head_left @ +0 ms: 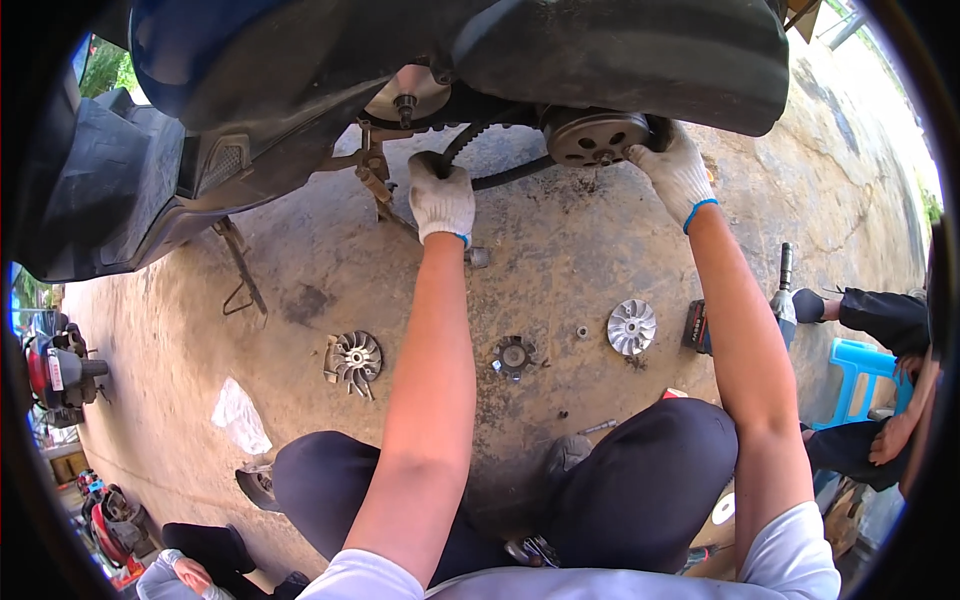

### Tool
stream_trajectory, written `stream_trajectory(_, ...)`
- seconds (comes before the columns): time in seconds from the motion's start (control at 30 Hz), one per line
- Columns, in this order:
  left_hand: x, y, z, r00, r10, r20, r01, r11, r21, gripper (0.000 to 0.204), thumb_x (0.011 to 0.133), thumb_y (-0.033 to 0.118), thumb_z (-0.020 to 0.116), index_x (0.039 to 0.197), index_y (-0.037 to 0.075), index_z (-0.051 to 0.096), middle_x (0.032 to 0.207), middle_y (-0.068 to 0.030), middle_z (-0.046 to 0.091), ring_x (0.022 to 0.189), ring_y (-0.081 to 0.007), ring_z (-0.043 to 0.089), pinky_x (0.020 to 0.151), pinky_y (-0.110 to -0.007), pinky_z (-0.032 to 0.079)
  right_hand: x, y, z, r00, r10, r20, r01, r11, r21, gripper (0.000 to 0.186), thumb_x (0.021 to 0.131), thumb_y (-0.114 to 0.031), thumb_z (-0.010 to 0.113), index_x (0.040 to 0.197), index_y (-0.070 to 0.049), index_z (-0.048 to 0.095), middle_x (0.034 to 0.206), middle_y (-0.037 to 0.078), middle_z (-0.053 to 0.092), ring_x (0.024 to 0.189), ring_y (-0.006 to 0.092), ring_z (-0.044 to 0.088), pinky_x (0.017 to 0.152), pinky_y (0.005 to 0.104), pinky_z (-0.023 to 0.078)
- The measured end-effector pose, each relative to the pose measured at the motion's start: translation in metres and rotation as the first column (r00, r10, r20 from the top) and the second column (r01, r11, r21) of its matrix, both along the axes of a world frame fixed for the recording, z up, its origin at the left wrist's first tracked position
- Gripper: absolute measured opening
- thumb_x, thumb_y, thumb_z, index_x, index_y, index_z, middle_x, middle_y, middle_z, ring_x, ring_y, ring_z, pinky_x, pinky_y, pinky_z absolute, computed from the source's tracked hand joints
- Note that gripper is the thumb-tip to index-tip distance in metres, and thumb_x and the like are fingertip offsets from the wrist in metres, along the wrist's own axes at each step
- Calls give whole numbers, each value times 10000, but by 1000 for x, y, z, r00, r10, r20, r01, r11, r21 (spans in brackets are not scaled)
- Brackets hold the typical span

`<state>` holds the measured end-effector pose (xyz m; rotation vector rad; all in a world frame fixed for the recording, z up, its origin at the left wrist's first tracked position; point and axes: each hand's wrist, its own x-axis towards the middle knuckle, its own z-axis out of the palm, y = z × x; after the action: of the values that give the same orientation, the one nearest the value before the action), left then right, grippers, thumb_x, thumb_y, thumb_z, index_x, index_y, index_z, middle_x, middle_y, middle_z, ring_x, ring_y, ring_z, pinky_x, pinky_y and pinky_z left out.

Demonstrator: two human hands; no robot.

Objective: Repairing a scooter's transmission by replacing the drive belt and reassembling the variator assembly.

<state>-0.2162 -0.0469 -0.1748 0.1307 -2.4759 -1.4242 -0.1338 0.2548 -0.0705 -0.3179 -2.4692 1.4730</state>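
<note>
Under the scooter body [620, 60], my left hand [442, 200], in a white knit glove, closes on a black toothed drive belt [515, 177]. The belt runs right to a round metal clutch drum [592, 140] with holes in its face. My right hand [676, 172], also gloved, grips the drum's right edge; its thumb lies near the front face and the other fingers are hidden behind. Above and left of my left hand, a shaft [405, 108] sticks out in front of a shiny metal disc [420, 88].
On the concrete lie two finned metal discs [354, 362] [632, 328], a dark round part [514, 357], a small bushing [582, 332] and a white plastic bag [240, 416]. An impact wrench [785, 300] stands at right, near a blue stool [850, 375] and a seated person [880, 320].
</note>
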Motion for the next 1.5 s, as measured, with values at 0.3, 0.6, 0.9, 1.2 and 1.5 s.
stream_trajectory(0.3,24,-12,74,997,55,-49,-65,970,-235,208,927,170,624,1085,42,580,1061,-203,741,1017,-409,709,890,-471,559,12,-35,67,908,-190,372,-52,833,551,543,905,-276,706,1337,30,583,1217,279,708,1176,426,671,1035,460,523)
stream_trajectory(0.6,25,-15,100,985,68,-157,-97,978,-183,294,884,223,707,1100,39,626,1068,-197,749,1037,-405,712,897,-462,565,12,-172,57,726,388,567,-18,835,-549,909,995,-687,499,1531,46,455,1465,301,566,1314,378,601,1072,490,488)
stream_trajectory(0.9,13,-27,117,987,24,-159,-55,979,-196,343,850,267,756,1091,44,656,1061,-160,775,1025,-352,744,878,-434,582,-46,-225,41,942,298,152,146,43,-988,797,1033,-592,577,1585,-65,347,1569,256,434,1428,411,458,1159,576,401)
stream_trajectory(1.2,0,-39,109,978,-40,-204,-13,967,-254,264,835,203,768,1047,62,700,1023,-123,783,990,-306,758,874,-394,583,-61,-220,23,962,18,274,274,-17,-962,388,971,-378,719,1249,-115,655,1210,87,645,1075,213,613,849,436,525)
stream_trajectory(1.5,9,-43,117,985,-83,-148,74,995,-69,286,832,151,771,1081,35,689,1034,-120,774,977,-248,744,911,-365,564,-61,-222,32,956,-11,294,294,10,-956,285,1032,-238,651,1281,-100,671,1255,112,706,1123,269,696,915,470,592)
